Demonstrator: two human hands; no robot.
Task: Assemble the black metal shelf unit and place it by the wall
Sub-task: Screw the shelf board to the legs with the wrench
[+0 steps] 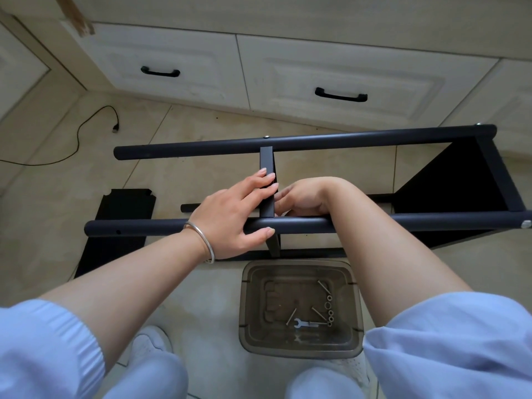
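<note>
While the frame lies on its side, the middle shelf is being fixed to the near post.

Nearest, at 6 o'clock: plastic tub (pixel 247 312) on the floor, holding long bolts (pixel 324 287), washers (pixel 330 310) and a small spanner (pixel 300 323). Beyond it, near post (pixel 431 220) of the shelf unit. Left hand (pixel 230 217) grips this post, fingers laid spread along the middle shelf's edge (pixel 266 159). Right hand (pixel 302 198) reaches past the post, fingers curled at the joint; contents not visible, cannot tell. Far post (pixel 345 139) at 12 o'clock already bolted. End shelf (pixel 449 180) at 3 o'clock fitted; loose panel (pixel 121 220) at 9 o'clock. Judged next: align holes, pass bolt, tighten with spanner.
</note>
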